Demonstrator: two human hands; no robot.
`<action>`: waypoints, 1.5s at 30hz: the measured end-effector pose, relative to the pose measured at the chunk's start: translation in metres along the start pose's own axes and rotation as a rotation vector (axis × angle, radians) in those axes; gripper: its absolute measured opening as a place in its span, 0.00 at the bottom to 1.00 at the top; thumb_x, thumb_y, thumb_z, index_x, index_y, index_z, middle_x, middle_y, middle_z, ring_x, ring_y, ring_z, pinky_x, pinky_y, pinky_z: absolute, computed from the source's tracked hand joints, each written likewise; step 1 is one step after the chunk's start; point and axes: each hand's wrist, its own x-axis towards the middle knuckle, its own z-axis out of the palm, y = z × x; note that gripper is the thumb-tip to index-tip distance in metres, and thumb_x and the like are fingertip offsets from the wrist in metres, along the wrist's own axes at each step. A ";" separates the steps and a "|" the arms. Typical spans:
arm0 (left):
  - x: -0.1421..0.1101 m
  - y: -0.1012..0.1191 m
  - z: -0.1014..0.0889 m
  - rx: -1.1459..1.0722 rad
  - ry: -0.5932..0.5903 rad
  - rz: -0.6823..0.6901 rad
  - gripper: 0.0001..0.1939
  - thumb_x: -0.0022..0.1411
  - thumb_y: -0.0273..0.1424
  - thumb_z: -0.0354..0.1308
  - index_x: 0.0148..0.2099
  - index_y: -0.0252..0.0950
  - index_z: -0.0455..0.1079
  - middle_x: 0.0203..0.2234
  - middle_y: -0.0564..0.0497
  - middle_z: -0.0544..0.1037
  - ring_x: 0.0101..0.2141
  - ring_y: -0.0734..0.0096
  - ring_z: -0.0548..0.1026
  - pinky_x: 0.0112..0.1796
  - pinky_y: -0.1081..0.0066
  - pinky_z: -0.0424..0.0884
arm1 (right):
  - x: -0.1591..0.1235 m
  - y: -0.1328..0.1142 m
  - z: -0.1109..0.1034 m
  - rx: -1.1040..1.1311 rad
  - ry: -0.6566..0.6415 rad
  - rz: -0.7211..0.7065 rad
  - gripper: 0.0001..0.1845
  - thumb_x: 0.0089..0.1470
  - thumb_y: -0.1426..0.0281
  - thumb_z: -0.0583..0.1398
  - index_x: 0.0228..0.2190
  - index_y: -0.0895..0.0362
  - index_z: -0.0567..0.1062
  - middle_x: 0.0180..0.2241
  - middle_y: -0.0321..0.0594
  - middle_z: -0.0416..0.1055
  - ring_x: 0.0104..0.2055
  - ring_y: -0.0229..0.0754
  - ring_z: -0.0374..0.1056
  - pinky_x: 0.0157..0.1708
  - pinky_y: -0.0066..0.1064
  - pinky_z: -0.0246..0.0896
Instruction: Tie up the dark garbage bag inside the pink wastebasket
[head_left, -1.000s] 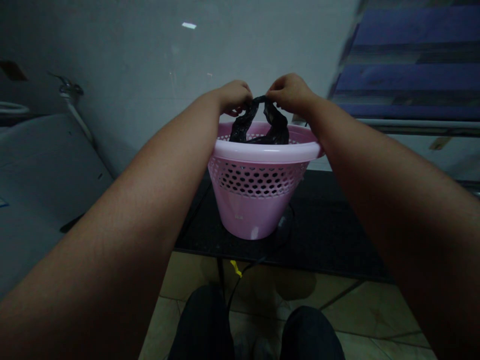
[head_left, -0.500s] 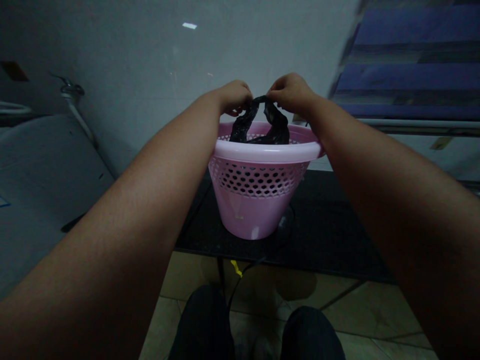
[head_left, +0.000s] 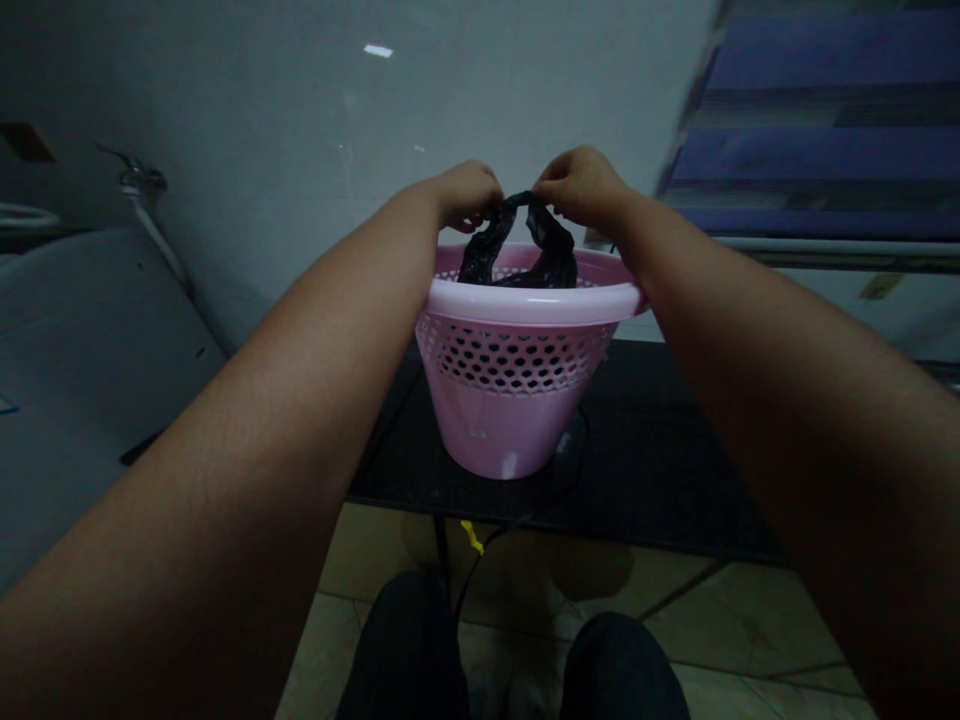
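Observation:
A pink plastic basket with a perforated band stands upright on a black tabletop. Out of its mouth rises a black plastic bag, its upper edge pulled up into a loop. My left hand pinches the bag's edge on the left, above the basket's far rim. On the other side, my right hand grips the same edge between thumb and finger. My right wrist is close to the basket's right rim. The lower part of the bag is hidden inside the basket.
A dark computer mouse lies right of the basket's base, partly behind it. A cable with a yellow tag hangs below the table edge. Left is a grey appliance near a wall tap; purple-striped fabric hangs at upper right.
Almost nothing differs. Both hands keep their hold on the black plastic bag, and the whole view has shifted very slightly.

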 end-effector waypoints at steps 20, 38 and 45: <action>0.002 -0.001 -0.001 0.025 0.022 -0.011 0.06 0.52 0.19 0.50 0.25 0.30 0.61 0.19 0.53 0.61 0.21 0.79 0.60 0.28 0.72 0.61 | 0.000 0.000 0.000 0.007 0.001 0.005 0.14 0.56 0.65 0.55 0.37 0.62 0.74 0.37 0.47 0.70 0.45 0.49 0.64 0.46 0.41 0.60; 0.003 -0.002 -0.001 0.000 0.021 -0.017 0.04 0.51 0.19 0.50 0.26 0.30 0.62 0.19 0.53 0.60 0.20 0.78 0.60 0.29 0.71 0.61 | 0.004 0.006 0.001 0.028 -0.042 -0.024 0.17 0.57 0.62 0.54 0.43 0.59 0.72 0.39 0.46 0.70 0.48 0.51 0.62 0.47 0.44 0.58; 0.003 -0.002 -0.002 0.011 0.022 -0.014 0.04 0.52 0.19 0.50 0.26 0.30 0.61 0.20 0.52 0.61 0.20 0.79 0.61 0.27 0.73 0.61 | 0.001 -0.001 -0.001 -0.024 -0.020 0.064 0.17 0.56 0.62 0.55 0.40 0.62 0.74 0.40 0.48 0.69 0.45 0.52 0.64 0.45 0.43 0.60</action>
